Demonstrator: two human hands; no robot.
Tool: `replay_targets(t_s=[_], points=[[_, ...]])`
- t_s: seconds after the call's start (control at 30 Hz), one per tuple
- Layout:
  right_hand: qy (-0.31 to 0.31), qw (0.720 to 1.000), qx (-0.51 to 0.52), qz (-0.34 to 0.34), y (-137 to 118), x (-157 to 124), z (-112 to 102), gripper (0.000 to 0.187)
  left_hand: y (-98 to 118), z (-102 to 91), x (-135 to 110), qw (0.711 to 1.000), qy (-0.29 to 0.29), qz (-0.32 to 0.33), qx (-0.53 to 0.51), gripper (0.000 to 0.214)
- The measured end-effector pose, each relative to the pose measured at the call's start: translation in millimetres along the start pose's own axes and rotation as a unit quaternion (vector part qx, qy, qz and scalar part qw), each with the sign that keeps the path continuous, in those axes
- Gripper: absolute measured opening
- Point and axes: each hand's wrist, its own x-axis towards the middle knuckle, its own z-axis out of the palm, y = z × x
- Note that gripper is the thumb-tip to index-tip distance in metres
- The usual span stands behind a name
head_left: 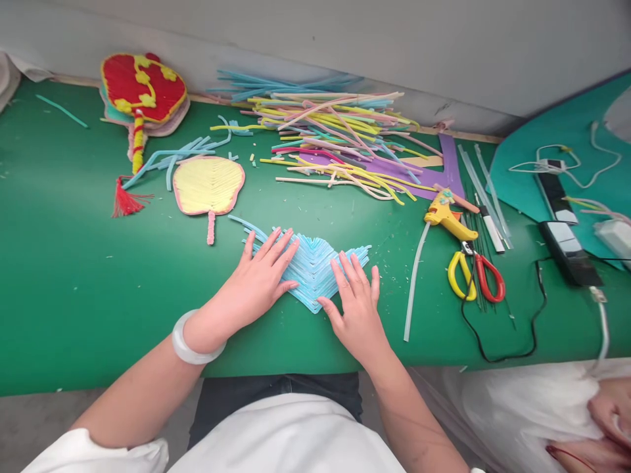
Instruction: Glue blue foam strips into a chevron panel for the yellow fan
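Observation:
A light blue leaf-shaped piece made of pipe cleaners bent into nested V shapes (311,272) lies flat on the green table (148,282), its point toward me. My left hand (263,269) rests spread on its left side, and my right hand (355,295) lies with fingers apart on its right side. Loose blue ends stick out beyond both hands. Just behind my left hand lies a small yellow fan (210,186) with a pink edge and a short pink handle.
A heap of coloured pipe cleaners (335,125) lies at the back. At the left are red-and-yellow fans (142,89) and a red tassel (129,198). On the right are a yellow glue gun (448,218), scissors (486,279), a black cable (473,328) and a co-worker's sleeve (542,407).

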Motion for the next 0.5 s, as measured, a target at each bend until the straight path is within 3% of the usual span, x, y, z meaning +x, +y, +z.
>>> replay_targets(t_s=[0.13,0.37,0.5], points=[[0.014,1.000,0.002,-0.007,-1,-7,-6,0.061,-2,-8.4,0,1.000,0.011,-0.007,-0.006,0.058],[-0.062,0.996,-0.001,-0.069,-19,-18,-4,0.046,-7,-0.6,-2,0.999,-0.019,-0.028,0.008,0.057],[-0.025,0.997,0.022,-0.065,-19,-18,-1,0.045,-8,2.1,-3,0.999,-0.020,-0.031,0.009,0.055]])
